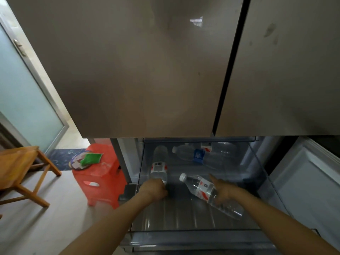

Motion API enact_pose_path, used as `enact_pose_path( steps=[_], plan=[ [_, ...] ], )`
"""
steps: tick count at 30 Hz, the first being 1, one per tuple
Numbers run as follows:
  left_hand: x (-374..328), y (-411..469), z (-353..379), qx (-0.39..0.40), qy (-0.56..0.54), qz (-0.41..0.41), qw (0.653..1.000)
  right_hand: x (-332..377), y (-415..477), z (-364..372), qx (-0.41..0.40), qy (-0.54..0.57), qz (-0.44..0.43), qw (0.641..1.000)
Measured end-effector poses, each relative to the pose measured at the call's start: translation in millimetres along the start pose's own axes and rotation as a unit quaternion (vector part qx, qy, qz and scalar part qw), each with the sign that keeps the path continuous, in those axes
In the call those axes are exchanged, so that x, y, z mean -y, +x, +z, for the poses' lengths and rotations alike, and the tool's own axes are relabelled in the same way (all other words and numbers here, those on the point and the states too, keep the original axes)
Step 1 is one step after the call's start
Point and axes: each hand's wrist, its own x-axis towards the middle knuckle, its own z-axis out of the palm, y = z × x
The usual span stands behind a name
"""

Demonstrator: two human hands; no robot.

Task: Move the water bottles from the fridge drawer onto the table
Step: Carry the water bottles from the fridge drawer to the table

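Observation:
The fridge drawer [193,234] is pulled out below the closed upper doors. A clear water bottle [158,167] with a red and white label lies lengthwise on the drawer's left side. My left hand [154,188] is closed around its near end. A second water bottle [200,187], white-capped, lies diagonally in the middle. My right hand [223,190] grips its body, thumb on the far side and fingers on the near side. Further back lies a larger clear bottle [217,153] with a blue handle. The wooden table [16,162] stands at the left.
A red plastic stool [103,181] stands just left of the drawer, carrying a plate and a green sponge [91,158]. The closed fridge doors [147,70] overhang the back of the drawer. A white drawer front [309,181] is at the right. A frosted glass door [24,100] is at far left.

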Motion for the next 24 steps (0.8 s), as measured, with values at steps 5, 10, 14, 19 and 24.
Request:
enact_pose_path(
  steps=[5, 10, 14, 19, 24],
  plan=[
    [-1.2, -16.3, -24.4, -0.073, 0.053, 0.053, 0.995, 39.6, 15.2, 4.3, -0.087, -0.033, -0.035, 0.995],
    [-14.4, -43.1, -59.7, -0.153, 0.123, 0.101, 0.975, 55.8, 24.4, 6.0, -0.072, -0.113, -0.047, 0.990],
    [-16.5, -52.9, -78.7, -0.200, 0.140, 0.085, 0.966, 51.7, 19.7, 0.2, -0.070, -0.093, -0.057, 0.992],
    [-10.5, -56.5, -100.2, -0.147, 0.148, 0.124, 0.970, 32.9, -1.8, -20.9, -0.119, 0.058, -0.100, 0.986],
    [-18.2, -49.9, -113.3, -0.086, 0.101, 0.138, 0.981, -6.2, -37.8, -42.5, -0.197, 0.283, -0.168, 0.924]
  ],
)
